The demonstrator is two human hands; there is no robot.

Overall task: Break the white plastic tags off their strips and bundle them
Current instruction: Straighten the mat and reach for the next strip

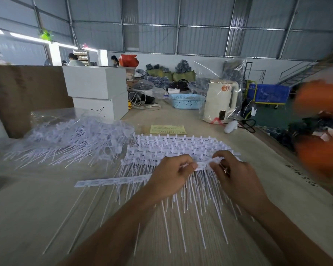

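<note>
Forearms: both of mine reach in from the near edge, over the long thin tails of the tags (183,204).
Left hand (169,176): fingers curled, pinching the strip (202,166) at its left part, thumb on top.
Right hand (233,173): fingers curled, pinching the same strip just right of the left hand's grip.
Task thing: the held strip sits between my hands, above a stack of unbroken strips (181,146) on the table (46,208); a bare strip (112,181) lies left of my left hand.
Loose pile (69,139): tags heaped far left on clear plastic; none bundled that I can see.
Risk: I judge a twist too hard could snap a tail or scatter tags, and the tails beneath could snag.
Room: open table near left; the right edge is close beyond my right hand; white boxes (96,93) and a kettle (219,100) stand well beyond the stack.
</note>
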